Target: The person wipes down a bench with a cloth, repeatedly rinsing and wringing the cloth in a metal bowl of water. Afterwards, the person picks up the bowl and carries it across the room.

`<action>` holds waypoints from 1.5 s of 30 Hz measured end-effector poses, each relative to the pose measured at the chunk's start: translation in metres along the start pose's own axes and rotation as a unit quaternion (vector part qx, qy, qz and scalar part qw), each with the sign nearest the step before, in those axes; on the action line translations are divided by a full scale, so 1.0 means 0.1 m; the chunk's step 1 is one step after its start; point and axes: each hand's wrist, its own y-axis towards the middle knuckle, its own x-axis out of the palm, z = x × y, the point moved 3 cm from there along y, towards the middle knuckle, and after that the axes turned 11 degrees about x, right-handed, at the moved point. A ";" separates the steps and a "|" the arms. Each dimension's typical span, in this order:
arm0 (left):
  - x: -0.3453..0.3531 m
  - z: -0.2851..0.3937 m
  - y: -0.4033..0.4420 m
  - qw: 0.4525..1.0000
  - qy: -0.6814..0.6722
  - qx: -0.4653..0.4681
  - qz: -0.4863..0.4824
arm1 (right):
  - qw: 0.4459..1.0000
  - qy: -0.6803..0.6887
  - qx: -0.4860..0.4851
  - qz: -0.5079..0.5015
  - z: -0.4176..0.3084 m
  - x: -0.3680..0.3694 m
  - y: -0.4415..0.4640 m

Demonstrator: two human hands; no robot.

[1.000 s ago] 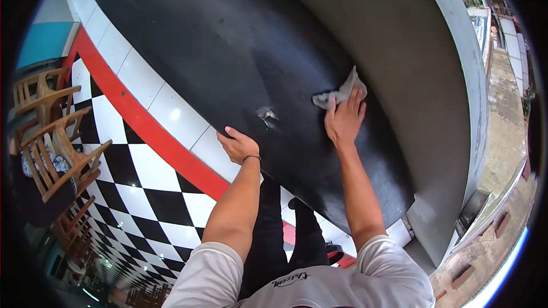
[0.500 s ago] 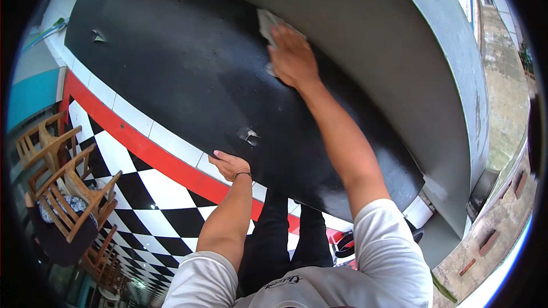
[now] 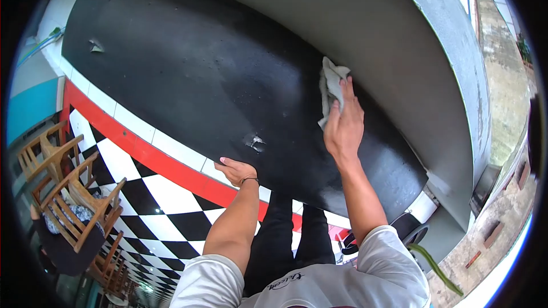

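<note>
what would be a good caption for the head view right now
Right hand presses a pale cloth on a torn black surface

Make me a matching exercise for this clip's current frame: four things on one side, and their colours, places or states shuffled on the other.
Things:
1. cloth
2. left hand
3. floor
4. chairs

Descriptions:
A. black and white checks
B. at the near edge of the black surface
C. brown, wooden, with slatted parts
D. pale, under the fingers of the right hand

Right pairs: 1-D, 2-B, 3-A, 4-C
</note>
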 end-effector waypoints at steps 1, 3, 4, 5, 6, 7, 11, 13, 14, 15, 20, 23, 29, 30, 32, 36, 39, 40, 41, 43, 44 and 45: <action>0.00 0.00 0.01 1.000 0.001 -0.001 -0.002 | 0.987 0.052 0.141 -0.051 0.11 -0.09 -0.06; 0.01 -0.02 0.00 1.000 -0.002 -0.010 -0.004 | 0.948 0.121 0.288 -0.066 0.45 -0.35 -0.18; 0.00 -0.01 -0.01 1.000 -0.001 -0.013 -0.010 | 0.944 0.091 0.307 -0.075 0.61 -0.54 -0.20; -0.02 0.00 -0.02 1.000 -0.001 -0.016 -0.016 | 0.949 0.074 0.301 -0.059 0.78 -0.70 -0.22; -0.03 0.03 -0.01 1.000 -0.003 -0.017 -0.021 | 0.972 0.030 0.232 -0.030 1.10 -0.80 -0.26; -0.01 0.01 0.01 1.000 -0.001 -0.010 -0.015 | 0.976 -0.012 0.215 -0.016 1.16 -0.92 -0.24; -0.01 -0.01 -0.01 1.000 -0.017 0.004 0.001 | 0.938 -0.233 0.250 0.048 1.15 -0.75 -0.22; 0.01 -0.04 0.01 1.000 -0.008 0.006 0.003 | 0.941 -0.262 0.198 0.088 1.14 -0.34 -0.26; 0.01 -0.06 0.01 1.000 -0.004 0.005 -0.003 | 0.932 -0.323 0.160 0.030 1.34 0.06 -0.31; -0.02 -0.03 0.00 1.000 0.001 -0.007 -0.013 | 0.912 -0.381 0.148 0.030 1.30 0.42 -0.28; 0.02 -0.07 0.03 1.000 -0.008 0.004 -0.001 | 0.984 -0.142 0.077 0.071 0.14 1.02 0.14; -0.01 -0.03 0.01 1.000 -0.009 0.006 0.000 | 0.979 -0.152 0.086 0.102 -0.18 1.32 0.47; 0.00 -0.07 0.01 1.000 0.008 0.004 -0.001 | 0.998 -0.035 -0.031 0.037 -0.45 1.39 0.53; -0.01 -0.06 0.00 1.000 0.008 -0.002 -0.009 | 0.997 -0.045 -0.055 0.028 -0.42 1.35 0.53; -0.03 -0.02 -0.01 1.000 0.009 -0.004 -0.014 | 0.991 -0.076 -0.106 0.015 -0.26 1.21 0.47; 0.01 -0.06 0.00 1.000 0.004 0.008 0.010 | 0.976 -0.164 -0.142 -0.025 0.38 0.73 0.00; -0.04 0.02 -0.03 1.000 0.002 -0.002 0.000 | 0.978 -0.185 -0.079 -0.048 0.79 0.35 -0.33; -0.03 0.03 -0.02 1.000 0.003 0.001 0.003 | 0.980 -0.184 -0.065 -0.036 0.79 0.39 -0.36; -0.02 0.00 -0.01 1.000 0.005 0.003 0.007 | 0.981 -0.184 -0.051 -0.026 0.79 0.45 -0.38; 0.01 -0.05 0.01 1.000 0.005 0.014 0.008 | 0.986 -0.161 -0.042 -0.015 0.68 0.62 -0.33; 0.00 -0.03 -0.01 1.000 0.002 0.020 0.016 | 0.989 -0.138 -0.045 -0.015 0.49 0.76 -0.20; 0.00 -0.01 -0.01 0.999 -0.001 0.027 0.025 | 0.992 -0.113 -0.047 -0.016 0.28 0.92 -0.05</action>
